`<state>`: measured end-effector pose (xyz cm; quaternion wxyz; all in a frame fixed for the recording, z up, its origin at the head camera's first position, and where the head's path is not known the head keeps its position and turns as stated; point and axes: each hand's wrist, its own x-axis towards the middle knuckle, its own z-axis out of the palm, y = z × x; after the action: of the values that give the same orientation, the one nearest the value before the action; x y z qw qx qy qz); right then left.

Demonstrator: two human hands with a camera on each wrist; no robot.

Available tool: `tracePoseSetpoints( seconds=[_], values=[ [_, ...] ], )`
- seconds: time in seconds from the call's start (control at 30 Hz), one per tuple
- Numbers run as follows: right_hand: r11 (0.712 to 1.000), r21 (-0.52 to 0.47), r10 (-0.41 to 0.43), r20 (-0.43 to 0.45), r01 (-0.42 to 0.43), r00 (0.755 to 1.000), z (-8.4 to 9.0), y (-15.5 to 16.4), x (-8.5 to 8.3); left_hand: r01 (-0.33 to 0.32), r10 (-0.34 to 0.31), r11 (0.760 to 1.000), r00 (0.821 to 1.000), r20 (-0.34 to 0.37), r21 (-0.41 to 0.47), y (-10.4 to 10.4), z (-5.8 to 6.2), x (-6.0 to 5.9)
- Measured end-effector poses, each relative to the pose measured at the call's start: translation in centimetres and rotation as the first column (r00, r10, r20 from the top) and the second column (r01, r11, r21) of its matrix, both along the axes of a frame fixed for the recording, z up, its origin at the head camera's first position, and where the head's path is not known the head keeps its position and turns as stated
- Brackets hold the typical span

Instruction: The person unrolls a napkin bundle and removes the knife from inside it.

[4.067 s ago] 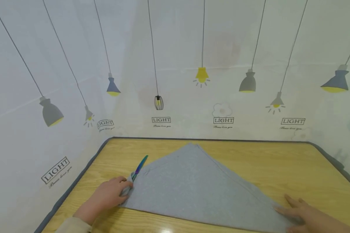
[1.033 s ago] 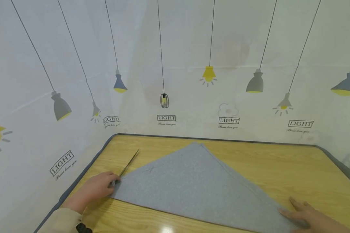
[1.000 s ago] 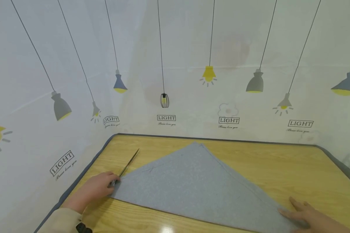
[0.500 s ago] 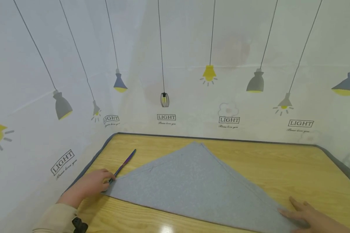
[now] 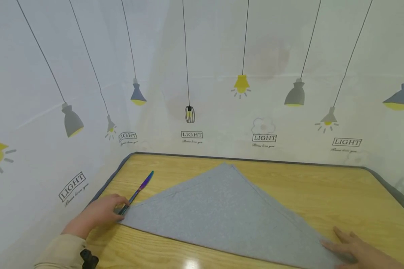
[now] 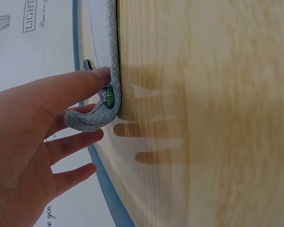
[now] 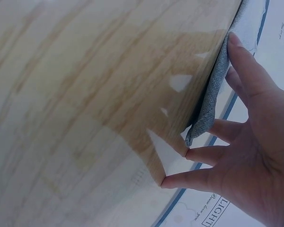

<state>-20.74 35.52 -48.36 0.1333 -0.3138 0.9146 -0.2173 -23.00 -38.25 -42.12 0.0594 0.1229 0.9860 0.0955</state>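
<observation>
A grey cloth folded into a triangle lies on the wooden table. My left hand is at its left corner and grips iridescent scissors, whose blade points to the far left along the cloth's edge. In the left wrist view the thumb and a finger of the left hand pinch the curled cloth corner with a green part of the scissors inside it. My right hand lies flat on the right corner. Its fingers spread beside the cloth edge.
The table has a dark rim and stands against white sheeting printed with hanging lamps at the back and on the left. Bare wood shows behind and to the right of the cloth.
My left hand has slid left toward the table's edge, taking the scissors and the cloth corner with it. The scissors' blade turned slightly. The right hand stayed in place.
</observation>
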Motion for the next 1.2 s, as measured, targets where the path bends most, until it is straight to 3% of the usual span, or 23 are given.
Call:
tracePoseSetpoints(
  seconds=[0.17, 0.3, 0.53, 0.73, 0.83, 1.07, 1.2],
  values=[
    [1.000, -0.005, 0.020, -0.013, -0.020, 1.000, 0.2, 0.0, 0.0, -0.010, 0.010, 1.000, 1.000, 0.023, 0.024, -0.2, 0.2, -0.4],
    [1.000, 0.012, -0.009, 0.027, 0.009, 1.000, 0.4, -0.1, 0.0, -0.016, 0.014, 0.998, 0.999, 0.037, 0.056, 0.0, 0.7, -1.0],
    [0.999, 0.019, -0.035, 0.054, 0.034, 0.998, 0.7, -0.3, 0.1, 0.011, -0.016, 0.995, 0.999, 0.050, 0.099, 0.8, 1.2, -3.3],
    [0.999, 0.037, -0.043, 0.077, 0.040, 0.996, 1.2, -0.7, 0.2, -0.025, 0.016, 0.996, 0.995, 0.098, 0.089, 1.3, 1.1, -5.3],
    [0.995, 0.068, -0.086, 0.127, 0.077, 0.988, 1.6, -1.1, 0.2, -0.043, 0.030, 0.994, 0.992, 0.119, 0.104, 1.4, 1.2, -6.0],
    [0.992, 0.080, -0.110, 0.162, 0.098, 0.981, 1.9, -1.4, 0.3, -0.168, 0.095, 0.954, 0.955, 0.280, 0.250, 1.4, 1.0, -6.9],
    [0.990, 0.082, -0.124, 0.170, 0.112, 0.978, 1.6, -1.3, 0.3, -0.193, 0.098, 0.936, 0.946, 0.309, 0.295, 1.0, 0.6, -7.3]
  ],
)
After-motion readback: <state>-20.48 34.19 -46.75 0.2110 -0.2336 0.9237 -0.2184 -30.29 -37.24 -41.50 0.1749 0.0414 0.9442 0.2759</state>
